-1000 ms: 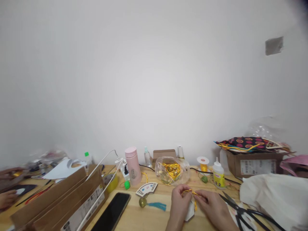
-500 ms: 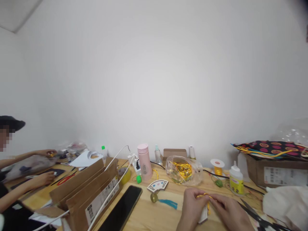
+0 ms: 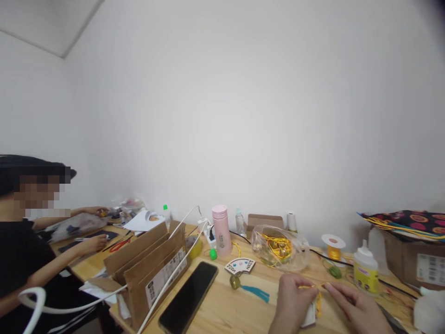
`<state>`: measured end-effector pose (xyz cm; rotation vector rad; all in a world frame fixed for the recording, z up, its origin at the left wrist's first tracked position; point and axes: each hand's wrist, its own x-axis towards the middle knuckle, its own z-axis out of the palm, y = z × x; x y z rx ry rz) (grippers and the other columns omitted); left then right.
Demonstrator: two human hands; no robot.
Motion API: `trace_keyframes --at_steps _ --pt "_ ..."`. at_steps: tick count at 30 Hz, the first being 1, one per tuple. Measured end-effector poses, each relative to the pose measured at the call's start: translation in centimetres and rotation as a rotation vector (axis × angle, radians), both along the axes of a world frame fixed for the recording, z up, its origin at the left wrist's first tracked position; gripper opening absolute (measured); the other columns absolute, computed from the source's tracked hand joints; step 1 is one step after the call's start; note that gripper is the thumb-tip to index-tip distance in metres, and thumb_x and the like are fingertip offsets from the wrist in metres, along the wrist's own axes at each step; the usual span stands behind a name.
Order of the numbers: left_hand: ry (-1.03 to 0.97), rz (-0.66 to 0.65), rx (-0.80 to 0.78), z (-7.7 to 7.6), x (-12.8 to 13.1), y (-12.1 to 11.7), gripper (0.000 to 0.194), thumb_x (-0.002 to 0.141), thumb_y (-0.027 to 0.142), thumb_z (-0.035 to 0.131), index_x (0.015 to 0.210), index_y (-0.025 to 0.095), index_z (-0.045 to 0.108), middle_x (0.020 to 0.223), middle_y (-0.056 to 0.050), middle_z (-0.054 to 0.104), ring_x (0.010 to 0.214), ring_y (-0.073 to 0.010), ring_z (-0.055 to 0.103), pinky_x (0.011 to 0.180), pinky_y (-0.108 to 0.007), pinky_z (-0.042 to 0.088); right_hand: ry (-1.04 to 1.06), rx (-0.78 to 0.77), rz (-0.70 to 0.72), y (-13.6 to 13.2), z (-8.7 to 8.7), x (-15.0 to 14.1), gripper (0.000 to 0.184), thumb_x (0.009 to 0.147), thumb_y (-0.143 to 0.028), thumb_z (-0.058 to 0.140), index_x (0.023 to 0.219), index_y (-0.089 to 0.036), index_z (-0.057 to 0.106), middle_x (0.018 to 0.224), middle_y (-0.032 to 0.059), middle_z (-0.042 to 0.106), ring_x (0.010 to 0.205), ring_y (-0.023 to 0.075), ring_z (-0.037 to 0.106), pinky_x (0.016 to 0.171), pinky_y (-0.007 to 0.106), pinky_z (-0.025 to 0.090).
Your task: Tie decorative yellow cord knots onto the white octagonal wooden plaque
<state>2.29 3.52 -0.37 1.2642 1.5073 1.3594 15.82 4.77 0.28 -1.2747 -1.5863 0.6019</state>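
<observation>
Keeping the yellow cord (image 3: 309,286) taut works best with the left hand (image 3: 294,304) pinching it above the white tag (image 3: 309,317) and the right hand (image 3: 358,308) pinching it just apart, near the front edge of the wooden desk (image 3: 222,315), right of the teal tassel (image 3: 257,293).

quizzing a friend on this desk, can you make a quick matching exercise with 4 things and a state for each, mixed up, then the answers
Things:
1. smartphone
2. white squeeze bottle
3. clear plastic bag
4. yellow cord

States:
a. upright, with a yellow label
b. pinched between the left hand and the right hand
c. lying flat, dark screen up
d. holding a tangle of yellow cord

Pairs: 1-c, 2-a, 3-d, 4-b
</observation>
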Motion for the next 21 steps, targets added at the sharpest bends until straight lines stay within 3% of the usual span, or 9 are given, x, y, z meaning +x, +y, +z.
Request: trace_keyframes --at_steps 4,6,10,15,17,21 --pt "-0.044 -0.014 -0.01 0.1 -0.1 0.0 0.017 0.052 0.022 0.062 0.066 0.012 0.065 0.065 -0.006 0.066 0.061 -0.0208 0.057 0.052 -0.027 0.042 0.087 -0.192 0.024 -0.1 0.4 0.4 0.038 0.053 -0.05 0.049 0.066 -0.02 0.068 0.061 0.002 0.066 0.043 0.018 0.053 0.042 0.028 0.043" --pt "-0.082 0.005 -0.005 0.2 -0.2 0.1 0.02 0.051 0.021 0.062 0.068 0.011 0.064 0.068 -0.007 0.065 0.063 -0.0201 0.057 0.054 -0.027 0.043 0.109 -0.215 0.012 -0.1 0.4 0.5 0.039 0.053 -0.05 0.05 0.069 -0.02 0.068 0.061 0.0021 0.066 0.045 0.0187 0.054 0.044 0.029 0.043" --pt "-0.125 0.01 -0.012 0.6 -0.3 0.1 0.02 0.051 0.02 0.062 0.069 0.009 0.063 0.063 -0.006 0.065 0.059 -0.019 0.056 0.052 -0.026 0.043 0.069 -0.155 0.006 0.0 0.4 0.7 0.032 0.053 -0.045 0.053 0.065 -0.02 0.068 0.075 0.0039 0.067 0.074 0.0245 0.059 0.066 0.03 0.046" --pt "-0.043 -0.039 -0.015 0.9 -0.2 0.2 0.019 0.053 0.02 0.06 0.068 0.01 0.065 0.062 -0.006 0.066 0.056 -0.0186 0.056 0.048 -0.025 0.042 -0.058 0.055 0.016 -0.1 -0.1 0.1 0.04 0.06 -0.043 0.05 0.089 -0.018 0.062 0.097 0.0074 0.061 0.091 0.0248 0.053 0.076 0.033 0.042" --pt "0.002 -0.095 0.026 1.0 -0.2 0.2 0.017 0.054 0.02 0.059 0.066 0.01 0.066 0.064 -0.006 0.067 0.06 -0.0189 0.057 0.051 -0.025 0.043 -0.119 0.097 0.069 -0.4 -0.3 -0.4 0.038 0.065 -0.042 0.048 0.09 -0.018 0.061 0.097 0.0081 0.061 0.092 0.0237 0.052 0.081 0.034 0.039" --pt "0.068 -0.129 0.071 1.1 -0.3 0.4 0.019 0.056 0.021 0.056 0.068 0.009 0.067 0.067 -0.008 0.067 0.062 -0.0194 0.058 0.057 -0.027 0.044 -0.182 0.119 0.194 -1.0 -0.2 -1.1 0.031 0.073 -0.035 0.04 0.086 -0.019 0.062 0.085 0.0067 0.064 0.079 0.0193 0.056 0.072 0.029 0.042"
